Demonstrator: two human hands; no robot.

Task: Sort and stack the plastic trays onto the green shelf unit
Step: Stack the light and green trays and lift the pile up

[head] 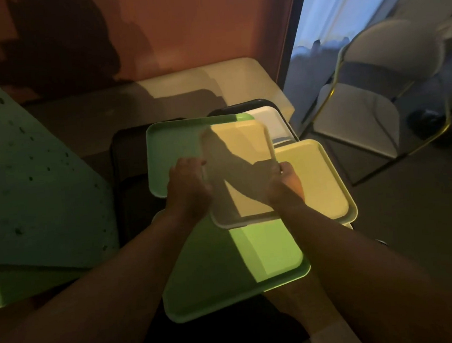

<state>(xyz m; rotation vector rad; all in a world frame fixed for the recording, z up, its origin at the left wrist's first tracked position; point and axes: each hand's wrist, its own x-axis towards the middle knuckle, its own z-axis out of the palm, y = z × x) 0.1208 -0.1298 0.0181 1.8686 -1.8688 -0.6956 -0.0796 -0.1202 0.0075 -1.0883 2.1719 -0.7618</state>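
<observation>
A cream tray sits on top of a loose pile of plastic trays. My left hand grips its left edge and my right hand grips its right edge. Under it lie a pale green tray at the left, a brighter green tray nearest me, a yellowish tray at the right, and a white tray inside a black one at the back. The green shelf unit with small holes stands to the left of the pile.
The pile rests on a dark surface. A white table stands behind it against an orange wall. A white chair with a gold frame is at the right, beside a bright window. Dim light and shadows cover much of the scene.
</observation>
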